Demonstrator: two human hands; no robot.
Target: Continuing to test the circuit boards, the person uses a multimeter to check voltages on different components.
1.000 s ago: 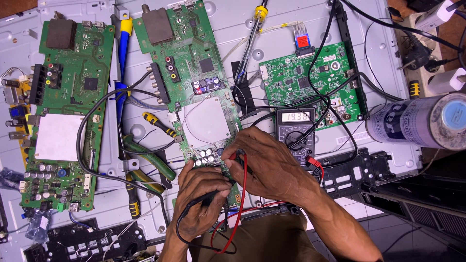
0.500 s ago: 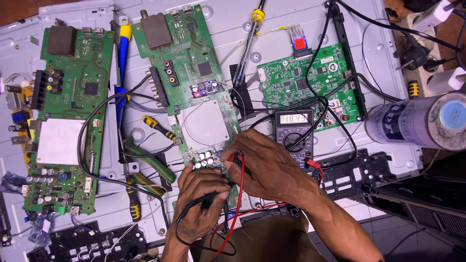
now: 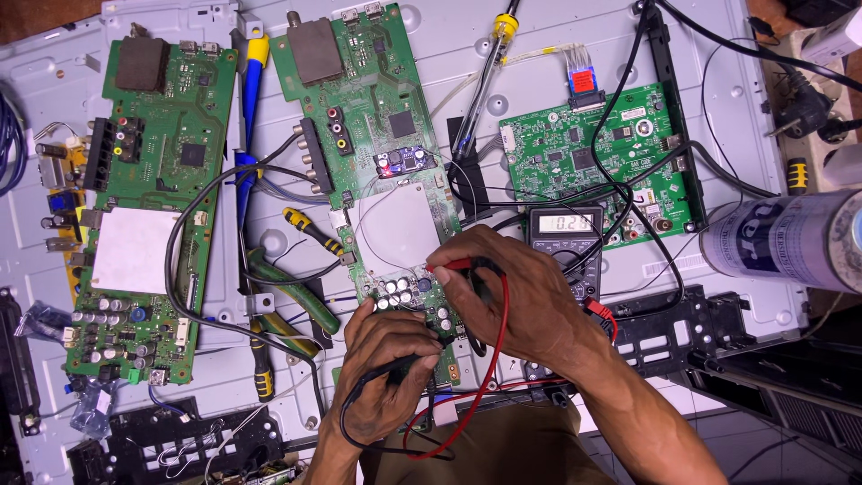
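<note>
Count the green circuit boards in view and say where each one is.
3. One long board lies at the left; a middle board runs down under the left hand and right hand; a smaller board sits upper right. More may be hidden beyond the frame.

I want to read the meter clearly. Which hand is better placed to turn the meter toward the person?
Probably the right hand: it rests beside the meter and partly covers it, though it holds the red probe. The left hand is farther away, holding the black probe on the middle circuit board.
</note>
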